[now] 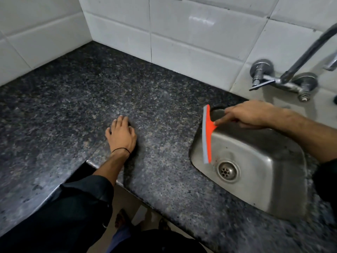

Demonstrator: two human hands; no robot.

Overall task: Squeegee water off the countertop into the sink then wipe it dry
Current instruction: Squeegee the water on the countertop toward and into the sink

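Observation:
An orange squeegee (207, 136) with a grey rubber blade hangs over the left edge of the steel sink (284, 181). My right hand (249, 114) grips its handle from the right, index finger stretched along the orange head. My left hand (121, 135) rests on the dark speckled granite countertop (73, 106), left of the sink, fingers bent with the tips touching the stone; something dark shows under the fingers, but I cannot tell what it is. The blade runs roughly front to back along the sink's left rim.
A chrome wall tap (284, 81) with a long spout reaches over the sink from the white tiled wall (182, 33). The counter's front edge has a cut-out corner at the lower left. My feet show on the floor below.

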